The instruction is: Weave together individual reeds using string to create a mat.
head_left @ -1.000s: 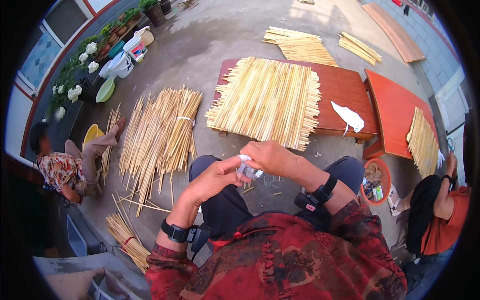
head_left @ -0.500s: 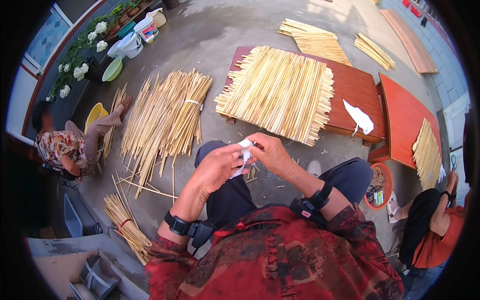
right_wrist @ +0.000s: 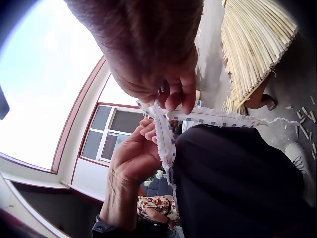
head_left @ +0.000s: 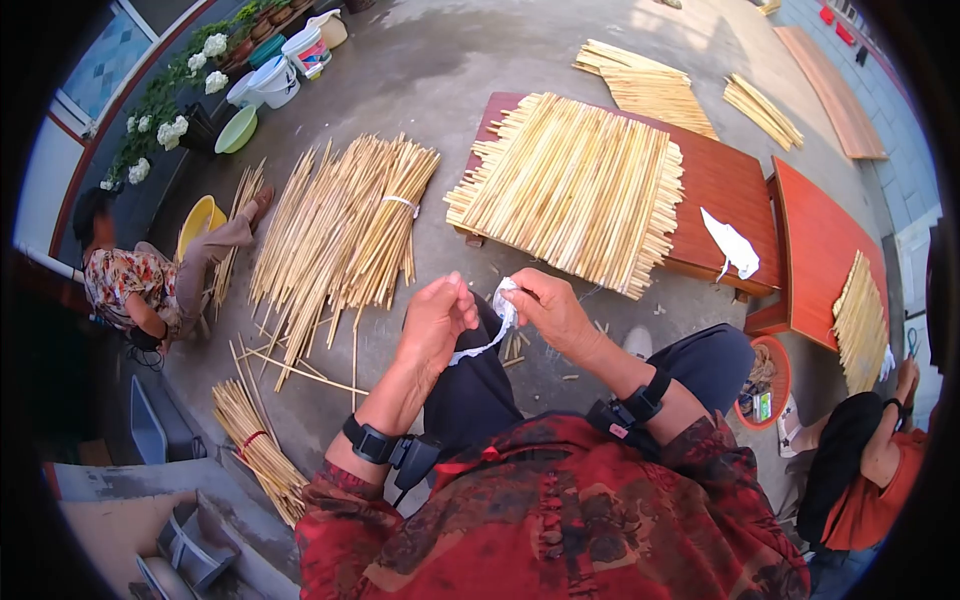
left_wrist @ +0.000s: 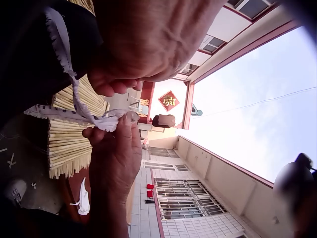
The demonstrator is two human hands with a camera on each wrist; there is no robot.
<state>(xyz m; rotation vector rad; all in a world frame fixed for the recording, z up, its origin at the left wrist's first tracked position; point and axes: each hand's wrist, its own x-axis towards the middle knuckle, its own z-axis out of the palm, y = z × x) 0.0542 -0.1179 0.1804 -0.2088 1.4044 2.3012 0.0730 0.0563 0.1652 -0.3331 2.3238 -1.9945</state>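
Note:
In the head view, a white cloth strip (head_left: 506,305) with frayed edges hangs in a loop over the lap. My right hand (head_left: 555,312) pinches it between thumb and fingers. Blue marks run along the strip (right_wrist: 210,116) in the right wrist view, where two lengths come away from the pinch. My left hand (head_left: 440,322) is raised close beside it with fingers loosely bent and nothing visible in them. The left wrist view shows these fingers (left_wrist: 116,87) just above the strip.
Ahead, a mat of pale stalks (head_left: 570,190) covers part of a red-brown table (head_left: 725,190), with a white cloth (head_left: 731,245) on it. Stalk bundles (head_left: 345,225) lie to the left. A seated person (head_left: 130,290) is at left, another (head_left: 870,470) at right near an orange basket (head_left: 783,385).
My hands have drawn apart, and the bunched white strip now hangs out in a longer loop. My left fingers have come away from it. The head view has shifted slightly.

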